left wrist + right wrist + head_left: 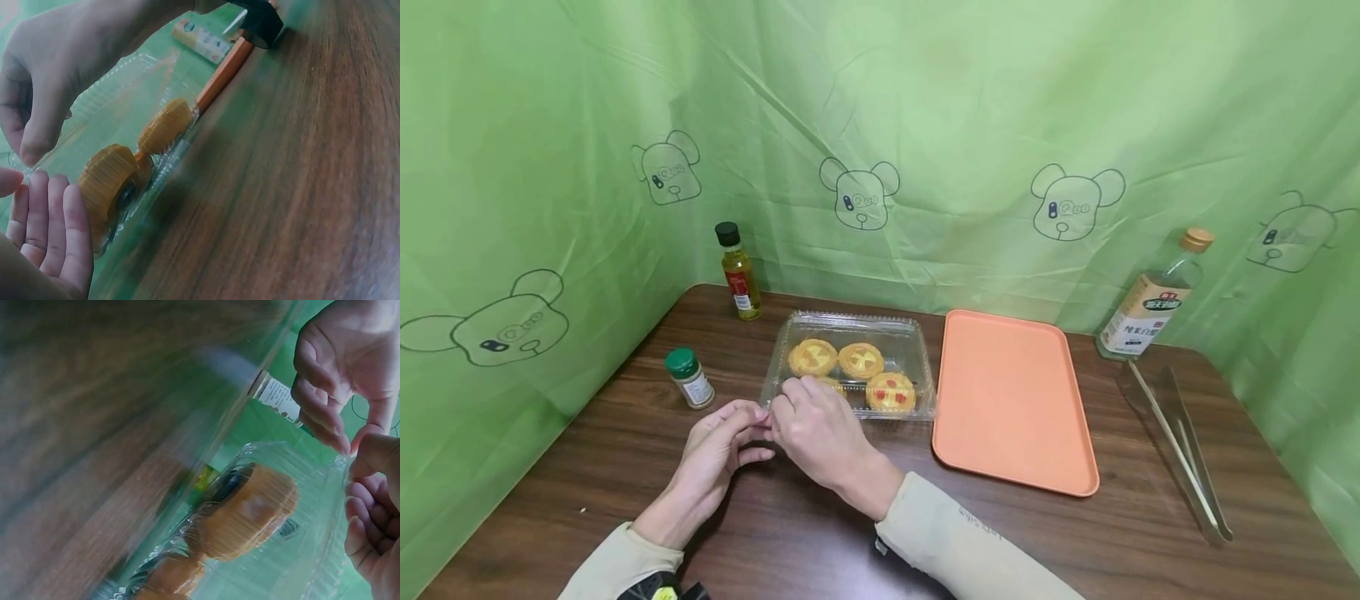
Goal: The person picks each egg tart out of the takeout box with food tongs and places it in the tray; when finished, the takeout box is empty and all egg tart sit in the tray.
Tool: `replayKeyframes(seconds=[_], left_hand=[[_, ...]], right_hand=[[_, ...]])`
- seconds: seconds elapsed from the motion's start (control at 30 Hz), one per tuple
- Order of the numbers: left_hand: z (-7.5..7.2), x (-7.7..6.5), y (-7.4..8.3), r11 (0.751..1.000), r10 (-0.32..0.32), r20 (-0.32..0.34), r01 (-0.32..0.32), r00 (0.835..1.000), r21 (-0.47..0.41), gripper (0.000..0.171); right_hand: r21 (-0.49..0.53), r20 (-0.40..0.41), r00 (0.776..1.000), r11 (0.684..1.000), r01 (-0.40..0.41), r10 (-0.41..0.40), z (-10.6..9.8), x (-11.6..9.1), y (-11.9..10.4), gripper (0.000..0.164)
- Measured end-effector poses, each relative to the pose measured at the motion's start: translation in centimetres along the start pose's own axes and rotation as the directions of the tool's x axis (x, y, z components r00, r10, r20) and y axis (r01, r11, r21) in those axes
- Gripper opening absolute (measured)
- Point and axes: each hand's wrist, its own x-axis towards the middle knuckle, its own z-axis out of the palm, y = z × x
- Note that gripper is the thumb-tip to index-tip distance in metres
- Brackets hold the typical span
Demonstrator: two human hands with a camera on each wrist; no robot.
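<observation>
Pinching one corner of the clear container (927, 375), just ahead, with left grip (730, 437) and right grip (820, 429) alike. Apparently only at the start of opening, with lid (898, 337) seemingly unlifted over tarts (861, 361) beyond the right grip. Left to do, likely: freeing that lid.
</observation>
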Motion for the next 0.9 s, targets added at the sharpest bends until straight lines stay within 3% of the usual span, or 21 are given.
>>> replayKeyframes(seconds=[0.4, 0.7, 0.9], left_hand=[[0.8, -0.1, 0.8, 0.999, -0.014, -0.067, 0.016, 0.998, 0.031, 0.019], [1.2, -0.2, 1.2, 0.997, -0.028, -0.112, 0.036, 0.993, 0.064, 0.017], [0.5, -0.3, 0.3, 0.994, -0.096, -0.096, 0.101, 0.991, 0.048, 0.020]], right_hand=[[0.050, -0.091, 0.996, 0.998, 0.023, -0.018, 0.4, 0.2, 0.8, 0.009], [0.030, -0.135, 0.991, 0.999, 0.015, -0.011, 0.5, 0.3, 0.9, 0.007], [0.058, -0.184, 0.982, 0.998, -0.031, 0.041, -0.7, 2.1, 1.9, 0.008]])
